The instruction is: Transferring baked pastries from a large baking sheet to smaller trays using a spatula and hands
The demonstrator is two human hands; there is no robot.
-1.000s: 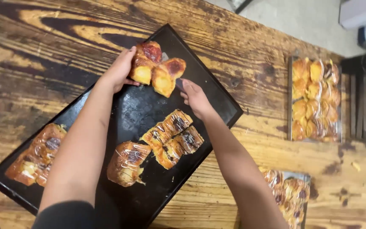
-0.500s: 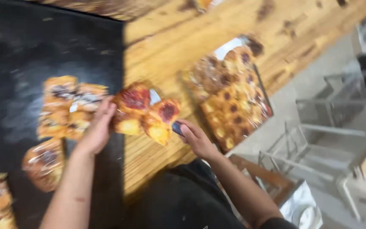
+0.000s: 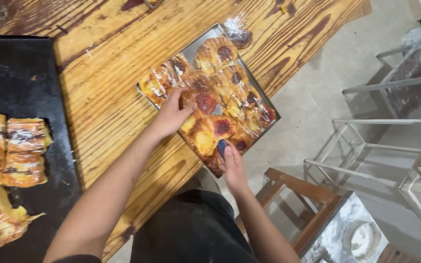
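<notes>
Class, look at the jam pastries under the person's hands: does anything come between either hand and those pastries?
Nothing visible does. The left hand rests directly on the jam pastries, which lie on the metal tray. The right hand touches their near edge, holding something small and blue I cannot identify.

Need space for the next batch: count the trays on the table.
2: a silver tray of pastries at the table's edge, under both hands, and a black tray at left, partly out of view.

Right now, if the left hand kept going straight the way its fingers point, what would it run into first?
Left hand already touches the jam-topped golden pastries; going on, it likely meets more pastries on the rectangular metal tray.
</notes>
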